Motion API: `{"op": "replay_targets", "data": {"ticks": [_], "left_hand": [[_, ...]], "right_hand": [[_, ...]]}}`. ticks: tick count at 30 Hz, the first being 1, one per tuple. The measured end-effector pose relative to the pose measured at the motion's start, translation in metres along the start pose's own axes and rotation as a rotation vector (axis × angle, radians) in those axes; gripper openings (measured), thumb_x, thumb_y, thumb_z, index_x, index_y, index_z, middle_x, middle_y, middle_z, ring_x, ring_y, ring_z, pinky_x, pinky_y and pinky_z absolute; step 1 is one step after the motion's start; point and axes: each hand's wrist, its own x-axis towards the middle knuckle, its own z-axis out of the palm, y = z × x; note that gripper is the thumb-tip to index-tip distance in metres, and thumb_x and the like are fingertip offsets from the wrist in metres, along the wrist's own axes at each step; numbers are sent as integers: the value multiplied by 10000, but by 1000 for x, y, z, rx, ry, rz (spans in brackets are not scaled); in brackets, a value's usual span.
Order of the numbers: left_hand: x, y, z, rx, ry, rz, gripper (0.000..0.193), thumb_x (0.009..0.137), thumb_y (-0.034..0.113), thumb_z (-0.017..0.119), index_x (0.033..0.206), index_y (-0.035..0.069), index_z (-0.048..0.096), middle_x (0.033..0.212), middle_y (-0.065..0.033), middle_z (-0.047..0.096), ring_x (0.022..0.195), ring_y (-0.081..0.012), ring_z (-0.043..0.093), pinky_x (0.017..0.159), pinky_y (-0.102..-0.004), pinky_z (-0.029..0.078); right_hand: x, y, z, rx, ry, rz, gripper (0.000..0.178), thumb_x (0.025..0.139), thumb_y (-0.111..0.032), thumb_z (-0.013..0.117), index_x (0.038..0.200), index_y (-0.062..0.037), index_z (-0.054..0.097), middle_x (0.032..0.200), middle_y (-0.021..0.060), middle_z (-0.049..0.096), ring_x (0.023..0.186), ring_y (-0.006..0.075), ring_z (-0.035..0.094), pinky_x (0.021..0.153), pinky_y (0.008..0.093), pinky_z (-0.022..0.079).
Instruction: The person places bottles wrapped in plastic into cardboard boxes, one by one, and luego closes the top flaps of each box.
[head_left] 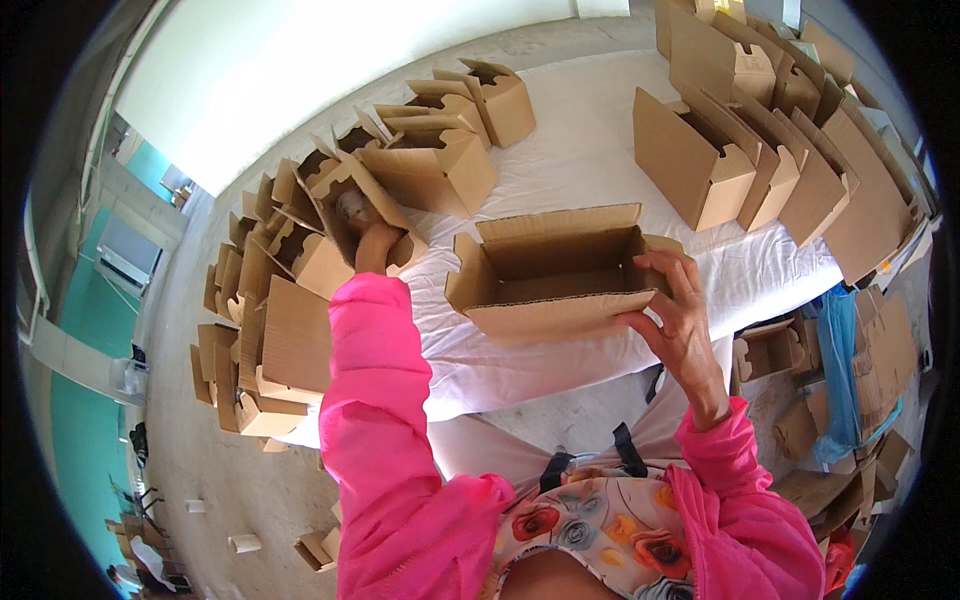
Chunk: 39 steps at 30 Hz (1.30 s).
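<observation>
An open brown cardboard box (555, 315) stands in front of me with its empty inside facing up. My right hand (672, 300) grips the right end of this box, thumb on the near side and fingers over the end flap. My left arm stretches forward to the left, and my left hand (362, 215) is down inside another open box (405, 250) in the left row. The walls of that box and its shade partly hide the fingers, so their shape is unclear.
A white cloth (580, 120) covers the table. Several open boxes (430, 170) crowd its left side in a curved row. More boxes (690, 165) stand packed together at the right. Below on the right are loose cardboard and a blue plastic sheet (838, 370). A white roll (244, 543) lies on the floor.
</observation>
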Motion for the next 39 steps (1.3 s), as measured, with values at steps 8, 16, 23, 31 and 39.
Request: {"op": "replay_targets", "data": {"ticks": [8,16,23,31,39], "left_hand": [[9,-27,-7,-75,106,44,629,825,430,615,1379,235,391,1354,-145,464,1259,-367,405,1007,-408,387],[-114,21,-144,-241,193,181,382,741,242,648,1069,46,657,886,-165,668,815,-278,643,710,-362,496],[-267,26,-208,-753,441,431,327,758,94,633,1079,31,638,994,-81,652,838,-140,607,704,-257,496],[-291,95,-150,-1089,-117,811,334,749,-65,674,1051,63,609,967,-11,607,862,-87,564,664,-237,471],[-262,148,-111,-708,-392,889,291,900,151,601,1158,56,507,1122,-16,528,927,-87,504,790,-249,424]], "right_hand": [[4,-3,0,13,-5,-43,358,570,-158,791,758,77,599,1152,159,542,1107,361,484,885,423,455],[6,-3,2,-26,-20,-59,354,609,-191,777,744,67,576,1136,166,538,1085,357,488,877,419,454],[8,-1,1,-30,-19,-36,378,606,-201,774,764,77,573,1129,162,539,1077,354,489,877,415,452],[6,0,1,-24,-21,-49,378,589,-181,780,759,86,573,1131,156,539,1077,358,492,877,417,454],[7,6,-3,46,-43,-80,324,563,-136,788,720,59,584,1118,149,538,1081,351,497,871,422,459]]}}
